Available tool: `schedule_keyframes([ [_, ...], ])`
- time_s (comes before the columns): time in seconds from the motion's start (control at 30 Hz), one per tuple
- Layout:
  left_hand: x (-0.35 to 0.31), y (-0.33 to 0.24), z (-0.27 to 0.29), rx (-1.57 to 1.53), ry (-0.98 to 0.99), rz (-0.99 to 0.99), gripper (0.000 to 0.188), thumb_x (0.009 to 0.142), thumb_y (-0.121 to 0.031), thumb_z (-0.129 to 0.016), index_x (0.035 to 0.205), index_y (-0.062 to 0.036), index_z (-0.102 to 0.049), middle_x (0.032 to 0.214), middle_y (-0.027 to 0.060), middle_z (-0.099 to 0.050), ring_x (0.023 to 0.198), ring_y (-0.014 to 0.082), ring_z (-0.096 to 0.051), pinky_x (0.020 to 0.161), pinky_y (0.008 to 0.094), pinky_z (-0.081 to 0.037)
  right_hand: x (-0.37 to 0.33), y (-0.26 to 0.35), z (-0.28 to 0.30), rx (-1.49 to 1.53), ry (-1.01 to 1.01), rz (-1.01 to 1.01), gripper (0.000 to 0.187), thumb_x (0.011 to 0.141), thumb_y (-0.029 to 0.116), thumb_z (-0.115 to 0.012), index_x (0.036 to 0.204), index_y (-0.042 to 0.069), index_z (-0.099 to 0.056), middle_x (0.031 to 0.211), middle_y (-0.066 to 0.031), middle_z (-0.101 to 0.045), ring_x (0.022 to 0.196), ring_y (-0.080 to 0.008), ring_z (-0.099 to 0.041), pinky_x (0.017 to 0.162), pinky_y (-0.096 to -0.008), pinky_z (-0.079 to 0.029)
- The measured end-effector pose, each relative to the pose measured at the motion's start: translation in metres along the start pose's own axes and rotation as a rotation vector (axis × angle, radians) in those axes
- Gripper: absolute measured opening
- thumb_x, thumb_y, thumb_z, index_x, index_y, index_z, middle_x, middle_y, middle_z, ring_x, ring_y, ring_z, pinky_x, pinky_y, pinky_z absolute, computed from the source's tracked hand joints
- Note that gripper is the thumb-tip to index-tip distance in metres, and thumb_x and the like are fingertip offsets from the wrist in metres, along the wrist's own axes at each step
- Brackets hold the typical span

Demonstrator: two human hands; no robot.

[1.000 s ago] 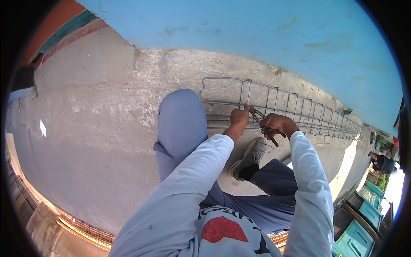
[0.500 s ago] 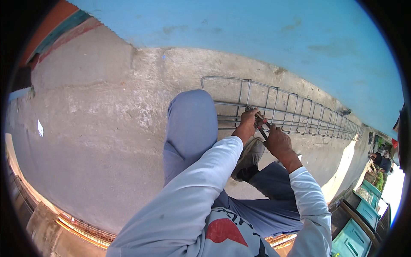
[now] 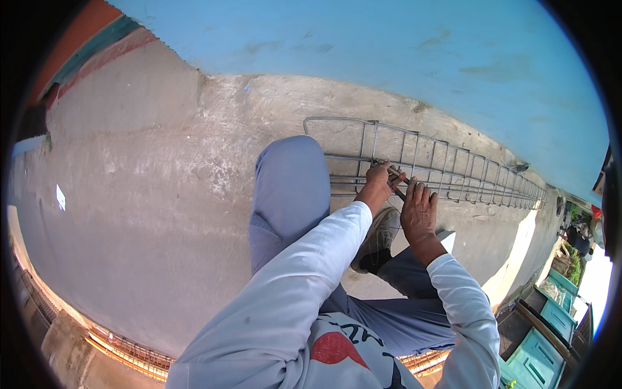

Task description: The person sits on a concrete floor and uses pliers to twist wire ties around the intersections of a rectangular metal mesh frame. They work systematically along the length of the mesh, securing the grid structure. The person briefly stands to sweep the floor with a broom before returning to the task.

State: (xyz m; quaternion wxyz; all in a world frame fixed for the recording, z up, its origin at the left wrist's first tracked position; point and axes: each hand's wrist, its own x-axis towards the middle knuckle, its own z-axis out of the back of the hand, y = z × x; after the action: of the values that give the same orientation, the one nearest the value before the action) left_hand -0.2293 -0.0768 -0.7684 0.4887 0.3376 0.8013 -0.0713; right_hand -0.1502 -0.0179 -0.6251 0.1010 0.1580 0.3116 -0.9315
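A long cage of steel rebar [image 3: 442,170] lies on the concrete, running from beside my raised knee off to the right. Pincers with dark handles and red patches [image 3: 403,176] sit at a crossing of its bars near the close end. My left hand [image 3: 377,181] is closed around the pincers near their head, and its fingers hide the jaws. Beside the handle ends is my right hand [image 3: 420,214], its fingers straight and laid flat over or against one handle. Whether any tie wire is in the jaws is hidden.
My bent leg [image 3: 291,194] stands left of the cage, and my shoe [image 3: 382,233] is close below the hands. A blue wall [image 3: 389,45] borders the concrete floor [image 3: 162,194] at the far side. Teal panels [image 3: 536,360] stand at the lower right; another person [image 3: 578,241] is farther off.
My right hand has loosened from its curled hold on the pincers' handles, and its fingers are now stretched out. The left hand stays at nearly the same spot on the cage.
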Motion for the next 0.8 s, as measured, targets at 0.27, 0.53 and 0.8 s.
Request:
schedule_keyframes([
  [0.27, -0.027, -0.006, -0.002, 0.166, 0.119, 0.084, 0.041, 0.093, -0.042, -0.072, 0.11, -0.0079, -0.058, 0.1, 0.0109, -0.069, 0.085, 0.028, -0.068, 0.075, 0.0458, -0.059, 0.061, -0.07, 0.005, 0.798, 0.758, -0.028, 0.025, 0.097, 0.026, -0.062, 0.102, 0.002, -0.064, 0.074, -0.0102, -0.063, 0.066, -0.0224, -0.065, 0.065, -0.0365, -0.053],
  [0.53, -0.009, 0.006, 0.026, -0.034, 0.365, 0.055, 0.023, 0.089, -0.032, -0.078, 0.09, -0.0137, -0.063, 0.08, 0.0011, -0.066, 0.079, 0.0233, -0.069, 0.067, 0.0366, -0.056, 0.035, -0.041, -0.009, 1.9, 1.125, -0.534, 0.037, 0.105, 0.038, -0.051, 0.098, 0.004, -0.063, 0.076, -0.0074, -0.065, 0.062, -0.019, -0.061, 0.059, -0.0339, -0.05],
  [0.8, 0.007, 0.013, 0.019, -0.084, 0.216, 0.022, 0.018, 0.088, -0.014, -0.073, 0.08, -0.0127, -0.057, 0.062, -0.0048, -0.045, 0.056, 0.0134, -0.047, 0.061, 0.0324, -0.052, 0.026, -0.032, -0.01, 1.853, 0.884, -0.505, 0.042, 0.094, 0.042, -0.07, 0.103, 0.001, -0.065, 0.066, -0.0069, -0.064, 0.059, -0.0201, -0.065, 0.052, -0.0346, -0.052],
])
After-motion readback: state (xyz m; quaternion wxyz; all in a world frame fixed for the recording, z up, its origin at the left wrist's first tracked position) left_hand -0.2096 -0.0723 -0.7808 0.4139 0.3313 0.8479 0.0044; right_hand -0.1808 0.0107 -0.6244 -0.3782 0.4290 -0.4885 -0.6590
